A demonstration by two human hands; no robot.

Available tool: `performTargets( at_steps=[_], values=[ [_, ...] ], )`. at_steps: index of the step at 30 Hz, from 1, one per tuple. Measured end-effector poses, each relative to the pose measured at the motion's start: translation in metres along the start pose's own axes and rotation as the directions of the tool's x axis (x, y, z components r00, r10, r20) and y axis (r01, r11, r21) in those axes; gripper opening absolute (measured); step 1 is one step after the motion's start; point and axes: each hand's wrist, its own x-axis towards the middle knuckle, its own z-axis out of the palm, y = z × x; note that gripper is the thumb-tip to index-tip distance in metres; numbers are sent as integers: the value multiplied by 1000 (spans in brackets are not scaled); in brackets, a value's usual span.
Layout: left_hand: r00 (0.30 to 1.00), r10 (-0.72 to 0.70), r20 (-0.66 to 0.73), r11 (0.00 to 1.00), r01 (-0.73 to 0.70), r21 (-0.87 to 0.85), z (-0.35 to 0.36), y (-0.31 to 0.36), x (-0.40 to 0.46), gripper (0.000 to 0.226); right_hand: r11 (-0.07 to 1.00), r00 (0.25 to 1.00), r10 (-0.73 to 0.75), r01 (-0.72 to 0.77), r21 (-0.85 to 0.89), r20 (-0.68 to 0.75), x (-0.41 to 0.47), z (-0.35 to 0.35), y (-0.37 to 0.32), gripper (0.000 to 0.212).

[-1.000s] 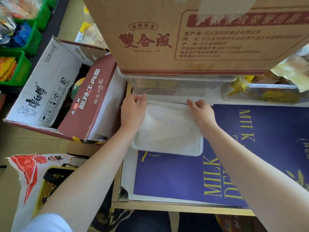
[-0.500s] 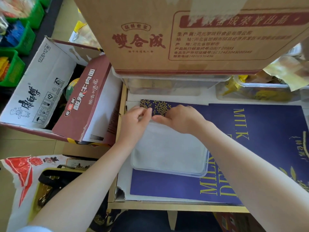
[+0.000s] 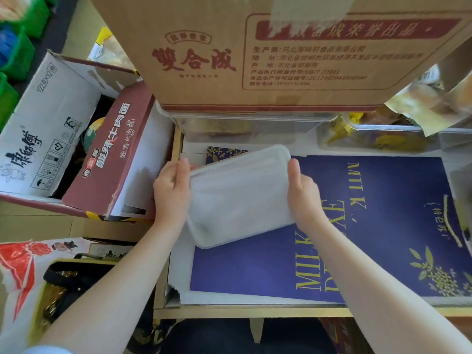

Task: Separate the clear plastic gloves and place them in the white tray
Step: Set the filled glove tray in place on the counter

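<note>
White tray (image 3: 237,198) sits tilted between both hands, left hand (image 3: 171,192) and right hand (image 3: 302,194) each grasping a short edge, gloves indistinct inside.

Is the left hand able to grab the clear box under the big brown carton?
Probably yes. The clear box sits just beyond the left hand with open space between, but that hand is holding the white tray, and the brown carton rests on top.

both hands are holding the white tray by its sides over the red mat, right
Not quite: the mat is dark blue, not red. The head view shows the left hand and right hand gripping the white tray by its sides over it.
</note>
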Motion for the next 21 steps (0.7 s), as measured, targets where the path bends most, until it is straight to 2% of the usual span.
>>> performTargets(
  at_steps=[2,4,5,7,8,9,10,11,13,14,15,16,18,19,21],
  values=[
    [996,-11,90,994,1,110,-8,9,2,33,987,991,-132,128,-94,-30,3,-4,-8,55],
    [958,-11,287,941,-87,327,-12,25,7,36,961,979,-195,203,-190,63,8,-11,-21,55],
    [911,-31,412,916,-139,376,-11,35,9,40,931,967,-218,247,-269,134,8,-13,-31,57],
    [784,-41,619,915,-220,338,-3,54,9,65,796,923,-276,375,-475,267,4,-14,-49,63],
    [749,-13,662,936,-223,271,3,61,8,72,695,897,-312,440,-569,312,2,-13,-54,67],
    [747,28,665,960,-205,190,8,66,6,68,617,876,-351,482,-622,331,0,-13,-57,70],
    [767,72,638,972,-196,127,14,68,4,56,592,857,-403,512,-622,323,0,-15,-57,72],
    [802,111,587,974,-205,95,19,69,3,44,626,842,-456,533,-569,288,0,-18,-54,71],
    [867,165,470,973,-221,65,24,64,-2,29,791,859,-491,510,-339,146,-2,-24,-43,49],
    [896,179,406,977,-210,33,25,61,-4,22,864,889,-455,456,-215,56,-4,-24,-35,41],
    [925,183,332,982,-190,-12,25,59,-7,14,920,924,-381,378,-109,-15,-6,-23,-28,43],
    [950,179,257,984,-172,-50,24,58,-9,8,961,961,-276,276,3,-21,-6,-21,-20,51],
    [975,174,139,983,-164,-78,22,54,-15,9,984,990,-100,85,154,98,-10,-14,-10,71],
    [980,166,105,983,-157,-93,21,51,-19,14,985,987,-93,71,160,132,-12,-13,-10,71],
    [991,103,91,987,-90,-133,19,42,-28,30,981,976,-189,183,62,107,-10,-12,-16,58]
  ],
)
